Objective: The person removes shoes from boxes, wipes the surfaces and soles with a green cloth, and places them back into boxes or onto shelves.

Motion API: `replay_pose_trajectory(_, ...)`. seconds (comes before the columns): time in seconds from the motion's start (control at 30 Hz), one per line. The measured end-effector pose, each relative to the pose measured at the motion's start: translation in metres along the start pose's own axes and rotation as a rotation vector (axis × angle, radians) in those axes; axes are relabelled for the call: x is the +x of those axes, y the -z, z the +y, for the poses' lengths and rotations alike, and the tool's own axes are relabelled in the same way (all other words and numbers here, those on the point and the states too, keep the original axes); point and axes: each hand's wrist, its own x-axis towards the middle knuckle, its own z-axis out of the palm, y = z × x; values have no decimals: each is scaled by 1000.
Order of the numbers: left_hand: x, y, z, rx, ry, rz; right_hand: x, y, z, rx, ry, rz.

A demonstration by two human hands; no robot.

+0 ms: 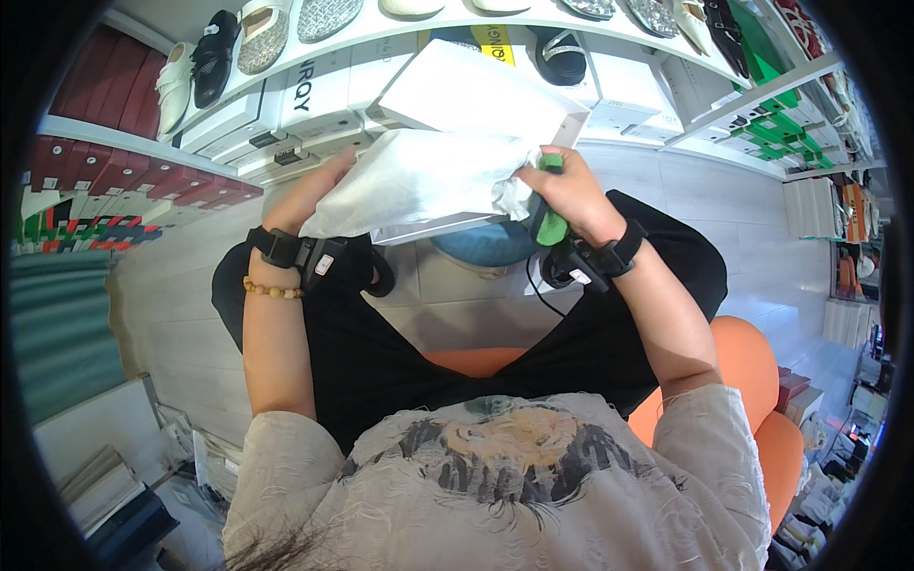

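Observation:
White tissue paper (428, 178), bulging in the middle, lies over an open white cardboard box (485, 86) in front of me. My right hand (571, 193) grips a green and dark cloth (553, 227) together with the crumpled right end of the paper. At the paper's left side is my left hand (321, 185); its fingers go partly behind the paper, so whether they grip it is hidden. What lies under the paper cannot be seen. Both wrists wear black straps with small devices.
Beyond the box runs a white shelf (314, 53) with shoes on top and shoeboxes (321, 93) below. Maroon boxes (128, 168) are stacked at the left. Below the box is a blue round stool seat (485, 245). An orange chair (746, 371) is under and beside me.

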Motion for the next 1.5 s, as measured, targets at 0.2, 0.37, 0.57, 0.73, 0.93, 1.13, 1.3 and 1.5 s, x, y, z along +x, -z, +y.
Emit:
replay_pose_trajectory(0.2, -5, 1, 1, 175, -57, -23, 3, -6, 19, -113, 16, 44)
replay_pose_trajectory(0.37, 10, 0, -17, 704, -378, -10, 5, -7, 26, -271, 9, 59)
replay_pose_trajectory(0.57, 38, -2, -45, 1035, -99, -159, 10, -14, 42, -465, -48, -23)
replay_pose_trajectory(0.73, 57, -9, -57, 1151, -117, -166, 23, -13, 61, -535, -29, 3)
replay_pose_trajectory(0.93, 65, -16, -66, 1340, -171, -67, 37, -18, 77, -684, -45, -11)
replay_pose_trajectory(1.13, 72, -17, -71, 1441, -143, -26, 36, -23, 76, -846, -72, -4)
replay_pose_trajectory(1.3, 64, -23, -58, 1405, -192, 48, 24, -28, 54, -1068, 6, 27)
replay_pose_trajectory(1.5, 45, -25, -39, 1290, -371, 82, 9, -39, 30, -1101, 302, -50)
